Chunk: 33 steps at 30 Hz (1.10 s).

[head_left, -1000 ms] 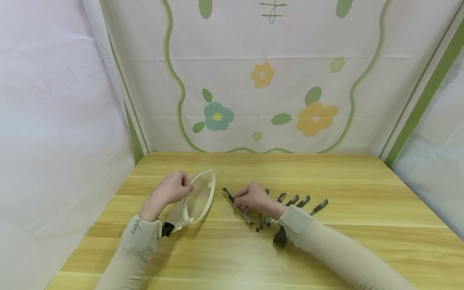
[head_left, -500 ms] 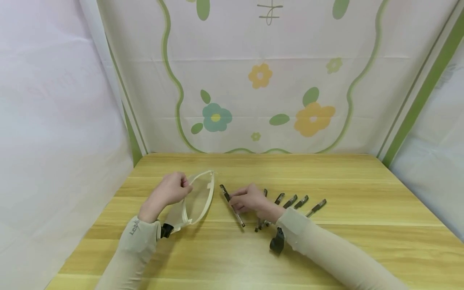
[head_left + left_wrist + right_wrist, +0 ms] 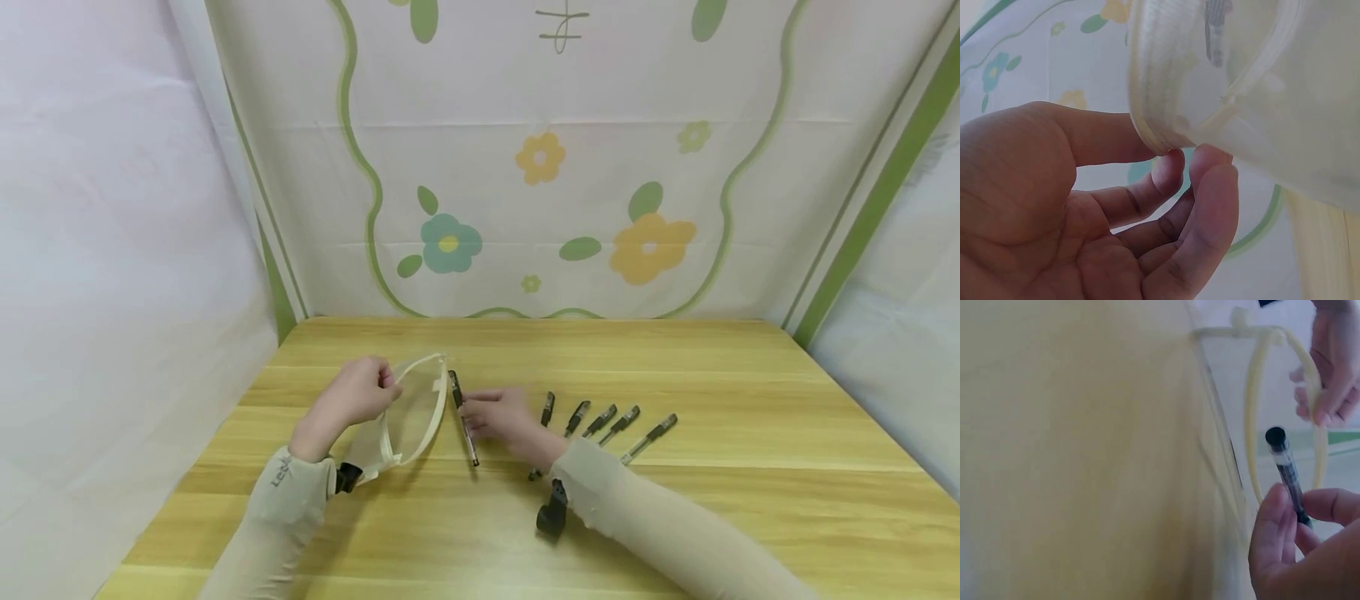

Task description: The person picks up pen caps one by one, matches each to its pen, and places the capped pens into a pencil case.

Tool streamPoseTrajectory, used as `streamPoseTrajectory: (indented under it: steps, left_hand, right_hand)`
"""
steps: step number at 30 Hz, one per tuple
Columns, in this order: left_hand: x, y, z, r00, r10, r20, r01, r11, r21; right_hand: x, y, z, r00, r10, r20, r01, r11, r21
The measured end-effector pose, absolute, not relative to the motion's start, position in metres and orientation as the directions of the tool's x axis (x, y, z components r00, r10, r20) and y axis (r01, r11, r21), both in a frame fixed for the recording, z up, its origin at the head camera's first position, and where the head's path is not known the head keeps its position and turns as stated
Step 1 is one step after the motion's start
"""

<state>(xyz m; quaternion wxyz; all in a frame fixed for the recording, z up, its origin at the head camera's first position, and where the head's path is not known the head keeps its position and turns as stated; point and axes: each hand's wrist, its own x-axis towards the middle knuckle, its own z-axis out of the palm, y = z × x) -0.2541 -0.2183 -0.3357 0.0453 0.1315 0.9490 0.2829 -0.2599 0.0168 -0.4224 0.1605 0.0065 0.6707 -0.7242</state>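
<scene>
My left hand (image 3: 356, 392) pinches the near-left rim of a translucent zip pouch (image 3: 433, 423) with cream edging, whose mouth gapes toward the right. In the left wrist view, thumb and fingertips meet on the zipper edge of the pouch (image 3: 1310, 119). Between the thumb and fingers of my right hand (image 3: 502, 418) is a black-capped clear gel pen (image 3: 457, 392), tilted steeply just right of the pouch's mouth. The right wrist view shows the pen's dark end (image 3: 1277, 437) overlapping the pouch opening, with the cream rim (image 3: 1252, 406) beside it.
Several similar gel pens (image 3: 600, 421) lie fanned out on the wooden table (image 3: 712, 508), right of my right hand; the forearm hides some of their lower ends. A white floral-printed cloth (image 3: 585, 183) rises behind the table's far edge, and plain cloth hangs at both sides.
My right hand has carried the gel pen leftward, away from the other pens to the pouch's mouth, and the pen has turned more upright. The left hand and pouch have stayed nearly still.
</scene>
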Motion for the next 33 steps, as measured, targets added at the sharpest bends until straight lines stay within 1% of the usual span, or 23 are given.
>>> streamPoseTrajectory:
  steps: [3, 6, 11, 15, 23, 29, 33]
  left_hand:
    - [-0.254, -0.215, -0.335, -0.961, 0.275, -0.015, 0.222, 0.806, 0.549]
    - [-0.254, -0.211, -0.335, -0.961, 0.274, -0.018, 0.219, 0.806, 0.550]
    - [-0.253, -0.205, -0.333, -0.960, 0.280, -0.024, 0.219, 0.799, 0.560]
    - [-0.252, -0.202, -0.333, -0.956, 0.291, -0.024, 0.227, 0.794, 0.564]
    - [-0.251, -0.202, -0.334, -0.950, 0.313, -0.022, 0.243, 0.780, 0.577]
    - [-0.250, -0.204, -0.333, -0.950, 0.313, -0.008, 0.253, 0.783, 0.568]
    - [-0.250, -0.206, -0.332, -0.951, 0.308, -0.012, 0.248, 0.789, 0.562]
  right_hand:
    - [-0.259, 0.007, -0.424, -0.959, -0.188, -0.211, 0.228, -0.073, -0.971]
    - [-0.258, -0.002, -0.425, -0.961, -0.165, -0.222, 0.242, -0.109, -0.964]
    - [-0.258, -0.014, -0.423, -0.963, -0.125, -0.237, 0.253, -0.129, -0.959]
    - [-0.258, -0.021, -0.421, -0.972, -0.103, -0.213, 0.228, -0.174, -0.958]
    - [-0.258, -0.027, -0.420, -0.973, -0.184, -0.140, 0.181, -0.231, -0.956]
    - [-0.263, -0.021, -0.425, -0.980, -0.179, -0.091, 0.137, -0.264, -0.955]
    - [-0.261, -0.006, -0.417, -0.974, -0.212, -0.081, 0.130, -0.229, -0.965]
